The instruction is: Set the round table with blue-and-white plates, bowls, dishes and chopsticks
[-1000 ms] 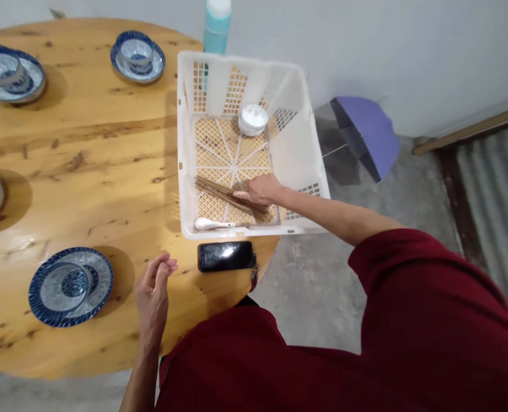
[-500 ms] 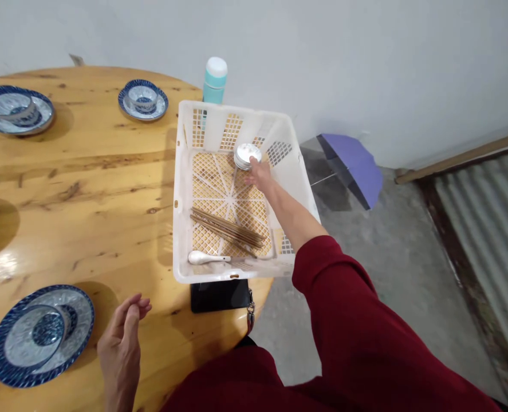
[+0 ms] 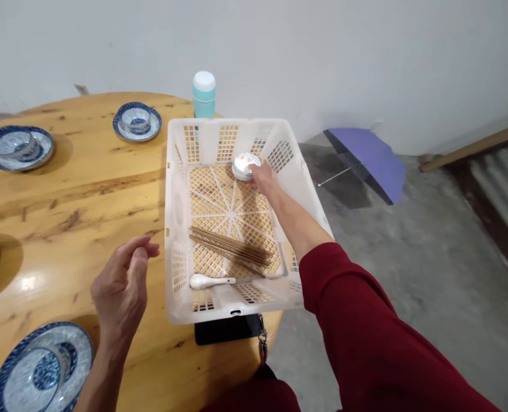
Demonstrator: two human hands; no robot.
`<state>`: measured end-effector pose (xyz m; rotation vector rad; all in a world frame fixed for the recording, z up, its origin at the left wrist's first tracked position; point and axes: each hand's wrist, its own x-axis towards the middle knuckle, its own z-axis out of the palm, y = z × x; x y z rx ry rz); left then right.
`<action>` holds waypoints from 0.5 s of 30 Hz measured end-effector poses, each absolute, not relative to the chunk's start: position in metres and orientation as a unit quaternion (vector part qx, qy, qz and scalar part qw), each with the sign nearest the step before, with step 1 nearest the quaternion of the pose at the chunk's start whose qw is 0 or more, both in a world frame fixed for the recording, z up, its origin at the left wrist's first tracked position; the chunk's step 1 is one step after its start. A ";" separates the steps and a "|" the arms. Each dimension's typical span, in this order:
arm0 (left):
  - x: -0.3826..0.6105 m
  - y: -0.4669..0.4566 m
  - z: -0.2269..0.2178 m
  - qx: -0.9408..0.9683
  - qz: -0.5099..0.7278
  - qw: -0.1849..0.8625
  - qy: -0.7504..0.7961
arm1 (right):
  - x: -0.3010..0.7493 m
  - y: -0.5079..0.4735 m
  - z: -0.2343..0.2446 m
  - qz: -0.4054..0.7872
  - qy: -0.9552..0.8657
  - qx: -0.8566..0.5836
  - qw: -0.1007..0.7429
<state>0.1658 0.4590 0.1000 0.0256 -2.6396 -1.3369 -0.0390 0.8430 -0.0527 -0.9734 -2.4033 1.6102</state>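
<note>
Inside the white plastic basket (image 3: 236,313), my right hand (image 3: 262,176) is at a stack of small white dishes (image 3: 241,166). Its thumb lies over the rim and its fingers are at the side, partly hidden. Brown chopsticks (image 3: 232,250) lie together on the basket floor, nearer to me. A white spoon (image 3: 211,281) rests by the near wall. My left hand (image 3: 125,280) hovers above the table, left of the basket, fingers curled together against the thumb with nothing seen in them.
Blue-and-white plates with glass bowls (image 3: 45,372) stand around the wooden table (image 3: 86,200). A turquoise bottle (image 3: 204,97) stands behind the basket. A black phone (image 3: 225,330) lies partly under its near edge. An open purple umbrella (image 3: 369,157) is on the floor at right.
My left hand has risen and come nearer the basket. The right hand has closed in on the small dishes, which stay in about the same spot. The view has tilted slightly up.
</note>
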 end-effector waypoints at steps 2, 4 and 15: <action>0.154 0.474 0.100 -0.015 -0.461 0.085 -0.883 | -0.040 0.843 -0.053 0.574 -0.737 -0.353 0.049; 0.145 0.489 0.099 -0.042 -0.478 0.071 -0.874 | -0.040 0.843 -0.053 0.604 -0.710 -0.359 0.053; 0.111 0.552 0.081 -0.068 -0.511 -0.065 -0.855 | 0.003 0.800 -0.037 0.672 -0.692 -0.257 -0.058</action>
